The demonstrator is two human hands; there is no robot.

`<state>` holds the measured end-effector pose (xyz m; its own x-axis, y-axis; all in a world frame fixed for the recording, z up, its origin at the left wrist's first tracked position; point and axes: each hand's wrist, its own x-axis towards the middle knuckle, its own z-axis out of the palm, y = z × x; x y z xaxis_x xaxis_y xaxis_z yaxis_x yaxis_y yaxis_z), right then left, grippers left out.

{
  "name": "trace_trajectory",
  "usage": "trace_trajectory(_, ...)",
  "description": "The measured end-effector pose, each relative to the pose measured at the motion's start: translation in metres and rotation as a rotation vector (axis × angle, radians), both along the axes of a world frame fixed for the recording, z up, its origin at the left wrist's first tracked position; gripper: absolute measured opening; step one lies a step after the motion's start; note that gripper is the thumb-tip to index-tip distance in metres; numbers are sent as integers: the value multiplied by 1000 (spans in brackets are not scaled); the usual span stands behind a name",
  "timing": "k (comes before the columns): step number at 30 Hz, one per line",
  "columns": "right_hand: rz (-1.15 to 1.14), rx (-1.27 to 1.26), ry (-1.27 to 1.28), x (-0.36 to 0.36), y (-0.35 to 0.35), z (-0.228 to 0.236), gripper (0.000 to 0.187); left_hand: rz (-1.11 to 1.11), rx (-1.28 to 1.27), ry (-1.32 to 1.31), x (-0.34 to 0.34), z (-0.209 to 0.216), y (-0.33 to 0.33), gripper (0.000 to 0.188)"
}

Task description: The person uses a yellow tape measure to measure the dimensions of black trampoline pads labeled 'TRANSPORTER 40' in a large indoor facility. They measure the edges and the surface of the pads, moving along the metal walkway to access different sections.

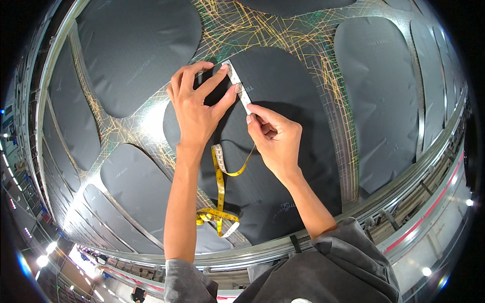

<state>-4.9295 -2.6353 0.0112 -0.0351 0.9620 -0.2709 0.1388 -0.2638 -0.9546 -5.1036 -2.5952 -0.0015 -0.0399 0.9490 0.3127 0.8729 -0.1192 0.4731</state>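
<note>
A soft tape measure (221, 189), white on one side and yellow on the other, lies across a large black sheet panel (298, 182) with a rounded top. My left hand (194, 108) holds the tape's end down at the panel's upper edge, index finger and thumb pressing on it and the other fingers curved to the left. Lower down the white strip, my right hand (277, 139) pinches the tape between thumb and forefinger. From there the tape hangs in a yellow loop and ends in a loose coil between my forearms.
More dark panels lie around: a rounded one (139, 55) at the upper left, a long one (376, 106) at the right, a smaller one (134, 189) at the lower left. Between them shows a surface (273, 30) criss-crossed with orange and green lines. A metal rail (268, 252) borders the near side.
</note>
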Motion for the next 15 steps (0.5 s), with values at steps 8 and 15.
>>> trace_trajectory(8, -25, 0, 7, -1, -1, -3, 21, -12, 26, 3, 0, -1, 1, 36)
trace_trajectory(15, -33, 14, 16, -1, -2, -4, 21, -1, 12, 13, 1, 1, 0, 38)
